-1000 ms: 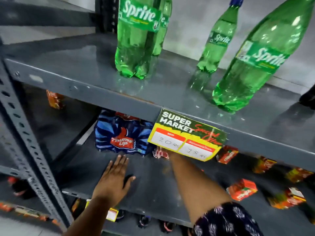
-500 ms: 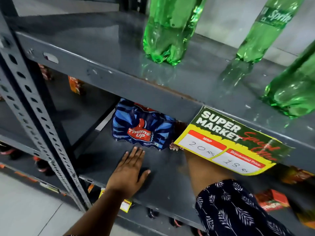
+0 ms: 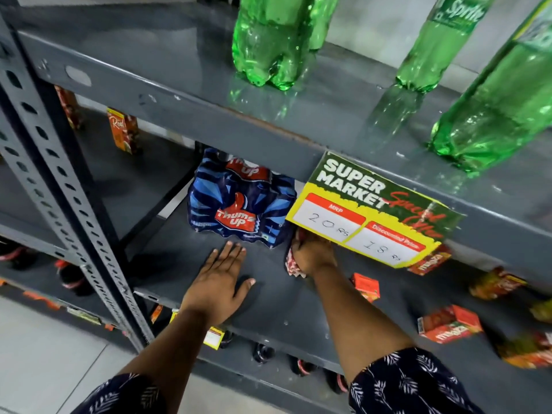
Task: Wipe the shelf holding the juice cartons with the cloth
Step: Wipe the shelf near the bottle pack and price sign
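Observation:
The grey metal shelf (image 3: 277, 306) holds small red and orange juice cartons (image 3: 451, 324) scattered on its right half. My right hand (image 3: 313, 255) presses a red-and-white cloth (image 3: 292, 264) onto the shelf, just under the price card and beside the blue pack. My left hand (image 3: 219, 282) lies flat on the shelf with fingers spread, in front of the pack, holding nothing.
A blue Thums Up pack (image 3: 242, 204) sits at the shelf's back left. A yellow-green price card (image 3: 373, 210) hangs from the upper shelf, which carries green Sprite bottles (image 3: 271, 40). A perforated upright post (image 3: 59, 186) stands left. A Real carton (image 3: 122, 132) stands further left.
My right hand with the cloth has come forward from behind the price card into view. The view has shifted closer and lower. My left hand stays flat in place.

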The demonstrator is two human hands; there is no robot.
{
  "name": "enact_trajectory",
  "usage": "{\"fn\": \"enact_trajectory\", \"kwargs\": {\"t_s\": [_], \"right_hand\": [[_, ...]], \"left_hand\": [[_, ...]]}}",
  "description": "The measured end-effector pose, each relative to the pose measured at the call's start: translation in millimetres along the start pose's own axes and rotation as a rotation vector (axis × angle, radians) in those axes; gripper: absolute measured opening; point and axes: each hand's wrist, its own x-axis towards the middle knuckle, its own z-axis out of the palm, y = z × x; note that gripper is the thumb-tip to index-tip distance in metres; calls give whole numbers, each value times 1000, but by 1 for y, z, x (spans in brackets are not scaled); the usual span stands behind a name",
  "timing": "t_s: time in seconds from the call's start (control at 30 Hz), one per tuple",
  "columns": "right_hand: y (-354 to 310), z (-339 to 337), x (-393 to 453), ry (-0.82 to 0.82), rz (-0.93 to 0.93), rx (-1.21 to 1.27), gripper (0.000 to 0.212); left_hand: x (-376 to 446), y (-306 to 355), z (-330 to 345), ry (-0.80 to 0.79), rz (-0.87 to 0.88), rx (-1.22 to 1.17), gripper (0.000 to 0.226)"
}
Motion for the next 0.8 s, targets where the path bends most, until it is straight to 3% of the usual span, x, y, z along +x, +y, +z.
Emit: {"fn": "enact_trajectory", "kwargs": {"t_s": [0.13,0.37,0.8], "right_hand": [[-11,5,-16,56,25,-62,56],[-7,20,-41,-24,103,-127,86],[1,42,-86,23,97,-60,86]], "left_hand": [[0,-3,-1,1,-1,-8,80],[2,-5,4,-13,-2,-2,81],[1,-4,5,6,4,29,82]]}}
